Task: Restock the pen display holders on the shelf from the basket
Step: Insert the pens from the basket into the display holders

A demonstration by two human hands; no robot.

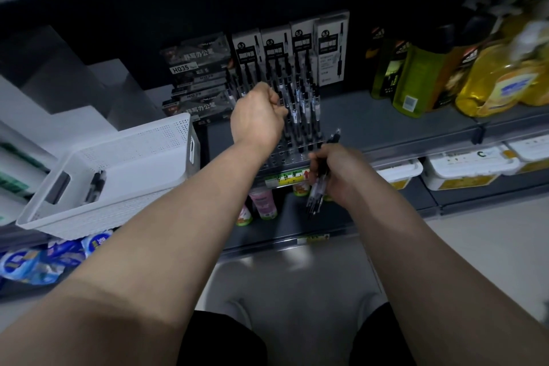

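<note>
r hand point(337, 177) grips pens point(316, 200) by shelf edge point(416, 144); l hand point(258, 117) pinches holder pen point(282, 103)

A bare stretch of shelf point(386, 125) is left open between the pen display holder point(282, 157) and the bottles point(416, 77) — the left side is walled off by stacked pen boxes point(196, 80) and the white basket point(124, 175), and the holder's back rows are crowded with pens point(303, 104).
</note>
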